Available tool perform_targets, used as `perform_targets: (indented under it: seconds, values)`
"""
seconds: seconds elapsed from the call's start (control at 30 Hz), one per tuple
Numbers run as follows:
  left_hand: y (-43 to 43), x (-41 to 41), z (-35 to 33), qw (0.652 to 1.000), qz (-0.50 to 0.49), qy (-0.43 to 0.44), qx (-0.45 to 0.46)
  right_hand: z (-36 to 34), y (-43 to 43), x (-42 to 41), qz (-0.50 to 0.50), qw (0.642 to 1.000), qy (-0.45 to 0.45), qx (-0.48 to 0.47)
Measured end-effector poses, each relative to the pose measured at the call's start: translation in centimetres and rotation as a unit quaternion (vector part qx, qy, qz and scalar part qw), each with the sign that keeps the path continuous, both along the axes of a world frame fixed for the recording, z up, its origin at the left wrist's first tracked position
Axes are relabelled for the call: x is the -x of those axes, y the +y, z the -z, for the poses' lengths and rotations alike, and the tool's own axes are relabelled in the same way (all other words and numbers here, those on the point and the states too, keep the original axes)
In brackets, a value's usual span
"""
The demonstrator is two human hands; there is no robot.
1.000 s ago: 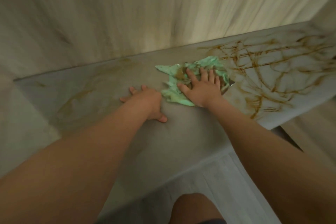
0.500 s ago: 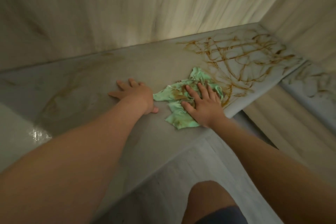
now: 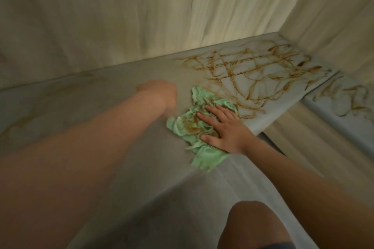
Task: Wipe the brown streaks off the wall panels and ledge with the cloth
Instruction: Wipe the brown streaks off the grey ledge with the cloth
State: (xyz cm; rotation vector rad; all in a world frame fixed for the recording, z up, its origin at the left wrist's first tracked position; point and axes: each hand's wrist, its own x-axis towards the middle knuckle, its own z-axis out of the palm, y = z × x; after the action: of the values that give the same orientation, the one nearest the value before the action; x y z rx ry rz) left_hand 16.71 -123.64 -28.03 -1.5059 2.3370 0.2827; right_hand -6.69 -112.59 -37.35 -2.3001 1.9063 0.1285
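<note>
A crumpled green cloth (image 3: 202, 159) stained brown lies on the grey ledge (image 3: 101, 95), near its front edge. My right hand (image 3: 224, 127) presses flat on the cloth with its fingers spread. My left hand (image 3: 159, 93) is motion-blurred just left of the cloth, over the ledge, and holds nothing. Dense brown streaks (image 3: 253, 74) cover the ledge's right part, starting right beside the cloth. The pale wood-grain wall panels (image 3: 121, 16) rise behind the ledge.
A second ledge section (image 3: 344, 97) at the right corner carries more brown streaks. Faint brown smears (image 3: 20, 125) remain at the ledge's left. My knee (image 3: 255, 226) shows at the bottom, over a pale floor.
My right hand has slid the cloth toward the ledge's front edge, so a corner now hangs over it. My left hand has shifted and blurred. The view turned right, showing the corner.
</note>
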Motion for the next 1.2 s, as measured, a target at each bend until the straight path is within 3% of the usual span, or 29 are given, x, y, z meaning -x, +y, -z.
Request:
perform_targets:
  seconds: [0.1, 0.23, 0.47, 0.57, 0.67, 0.77, 0.83, 0.93, 1.07, 1.13, 1.2]
  values:
    - [0.1, 3.9, 0.7, 1.000, 0.007, 0.023, 0.014, -0.2, -0.2, 6.2, 0.030, 0.999, 0.010, -0.012]
    - [-0.6, 6.7, 2.6, 0.999, -0.029, -0.020, -0.007, -0.3, -2.8, 13.2, 0.182, 0.983, -0.003, -0.013]
    - [-4.6, 8.1, 6.7, 0.993, -0.112, -0.016, -0.031, -0.4, -11.7, 11.9, 0.341, 0.939, -0.035, -0.035]
    - [-6.1, 8.3, 8.3, 0.994, -0.104, -0.030, -0.033, -0.2, -14.2, 8.1, 0.272, 0.962, -0.033, -0.021]
    - [-7.8, 7.5, 10.9, 0.995, -0.092, -0.040, -0.025, 0.8, -15.1, 4.6, 0.076, 0.997, -0.024, -0.016]
    - [-7.9, 7.5, 10.6, 0.996, -0.074, -0.041, -0.038, 0.5, -15.5, 6.0, -0.047, 0.998, -0.028, -0.019]
    - [-7.5, 7.8, 9.7, 0.996, -0.071, -0.035, -0.048, 0.1, -16.9, 8.9, -0.029, 0.999, -0.017, -0.021]
    - [-7.0, 8.1, 8.9, 0.994, -0.088, -0.032, -0.054, -0.3, -19.9, 13.1, 0.126, 0.992, -0.010, -0.026]
    - [-6.6, 8.4, 8.5, 0.991, -0.112, -0.024, -0.063, -0.1, -23.7, 10.3, 0.256, 0.966, -0.024, -0.037]
    - [-6.8, 8.5, 8.5, 0.991, -0.113, -0.029, -0.059, 0.4, -24.4, 5.9, 0.204, 0.978, -0.017, -0.035]
    - [-7.5, 8.4, 9.3, 0.992, -0.105, -0.031, -0.058, 0.7, -24.0, 3.0, 0.069, 0.997, -0.019, -0.020]
